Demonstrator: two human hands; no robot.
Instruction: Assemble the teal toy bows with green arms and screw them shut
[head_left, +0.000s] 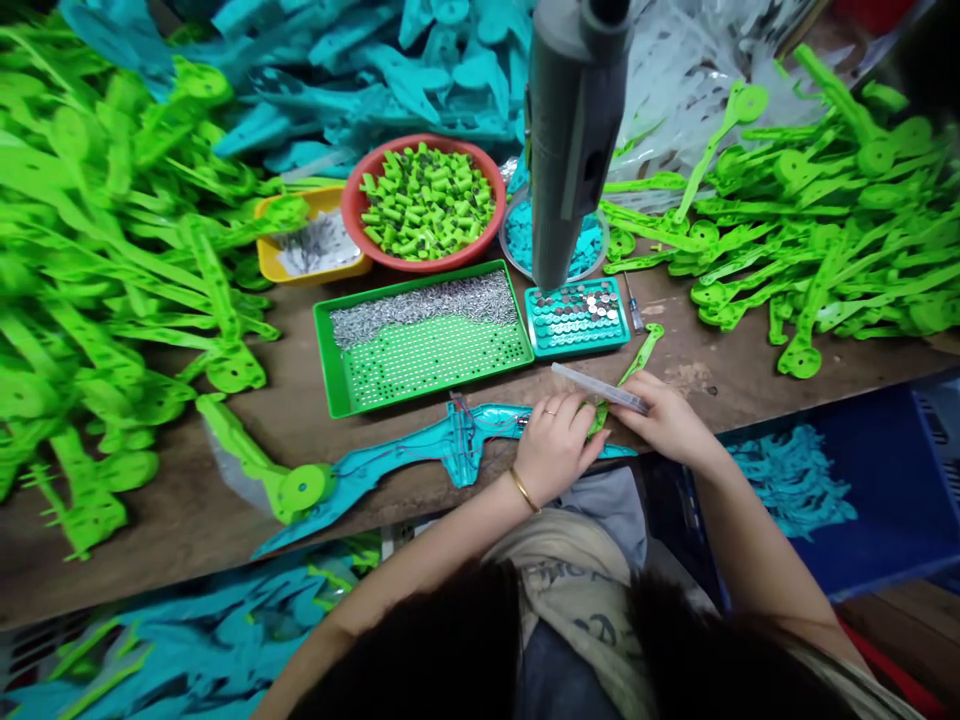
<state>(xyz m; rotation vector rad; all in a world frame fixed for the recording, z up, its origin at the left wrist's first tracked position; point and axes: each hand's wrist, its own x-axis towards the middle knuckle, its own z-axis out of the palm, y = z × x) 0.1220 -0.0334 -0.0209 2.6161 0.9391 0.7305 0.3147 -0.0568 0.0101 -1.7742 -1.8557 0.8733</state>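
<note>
A long blue bow-shaped plastic shell lies along the table's front edge, with thin wires in its middle. At its left end sits a green plastic arm with a round end and a clear sheet-like piece behind it. My left hand, with a ring and a gold bangle, is closed over the shell's right part, its fingers at a second green plastic arm. My right hand pinches a translucent plastic strip just above that arm. The fingertips partly hide where the arm meets the shell.
Behind the shell are a green tray of screws, a small blue tray of metal discs, and a red bowl of green pieces. A grey power screwdriver hangs overhead. Green arms are heaped left and right; a blue bin stands lower right.
</note>
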